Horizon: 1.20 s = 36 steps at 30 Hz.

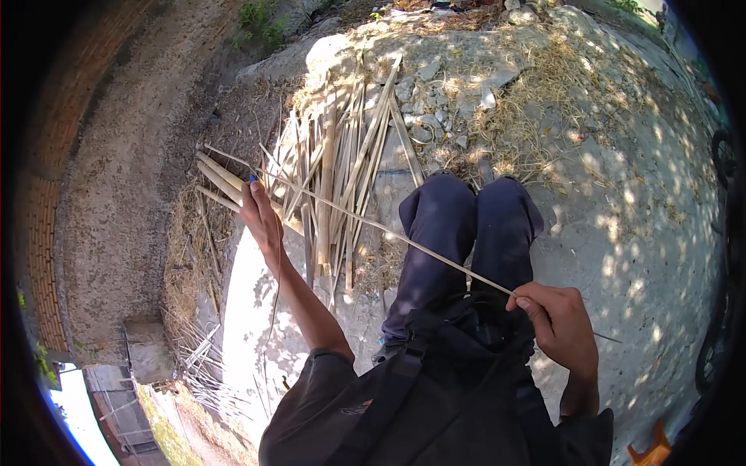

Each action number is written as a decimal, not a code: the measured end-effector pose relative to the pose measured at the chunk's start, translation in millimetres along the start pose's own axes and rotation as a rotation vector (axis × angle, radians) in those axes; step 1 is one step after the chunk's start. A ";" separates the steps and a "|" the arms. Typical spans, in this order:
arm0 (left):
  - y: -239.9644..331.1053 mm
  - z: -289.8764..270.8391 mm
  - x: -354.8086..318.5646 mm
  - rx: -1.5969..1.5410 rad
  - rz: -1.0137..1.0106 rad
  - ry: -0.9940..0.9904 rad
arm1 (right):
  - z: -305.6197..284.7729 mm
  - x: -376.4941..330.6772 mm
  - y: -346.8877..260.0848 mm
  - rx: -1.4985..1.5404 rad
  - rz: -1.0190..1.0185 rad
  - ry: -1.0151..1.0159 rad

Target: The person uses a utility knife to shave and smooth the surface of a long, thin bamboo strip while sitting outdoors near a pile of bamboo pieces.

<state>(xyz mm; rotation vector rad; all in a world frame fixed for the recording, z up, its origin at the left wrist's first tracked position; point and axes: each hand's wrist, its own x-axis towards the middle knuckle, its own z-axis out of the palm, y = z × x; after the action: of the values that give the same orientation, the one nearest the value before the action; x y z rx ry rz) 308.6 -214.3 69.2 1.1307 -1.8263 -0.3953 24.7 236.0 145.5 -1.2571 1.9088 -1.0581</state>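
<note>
A long, thin bamboo strip runs slantwise over my lap, from the upper left down to the right. My left hand, arm stretched out, is closed at the strip's far part. Something small and blue shows at its fingertips; I cannot make out what it is. A thin dark strand hangs below that hand. Close to my right knee, my right hand pinches the strip between thumb and fingers. The strip's thin end sticks out beyond it to the right.
Split bamboo slats lie in a pile on the ground ahead. Thicker bamboo poles are behind my left hand. Dry straw and shavings cover the ground at far right. Thin strips lie at lower left, an orange object at lower right.
</note>
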 end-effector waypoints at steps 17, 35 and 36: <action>-65.8 -26.6 45.3 -0.051 -0.101 0.193 | -62.1 -42.6 -1.3 -0.114 0.084 -0.077; -323.9 48.2 -157.0 -1.894 -1.509 0.247 | -74.1 -63.5 72.0 -0.208 0.323 0.361; -315.3 89.7 -198.2 -1.829 -1.667 0.555 | -70.7 -61.1 67.4 -0.153 0.358 0.384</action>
<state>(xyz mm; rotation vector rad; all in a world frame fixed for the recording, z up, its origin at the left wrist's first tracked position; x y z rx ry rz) 432.8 -232.3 -292.8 0.7685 0.6602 -1.8120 -41.1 328.5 125.6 -0.7773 2.4328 -1.0282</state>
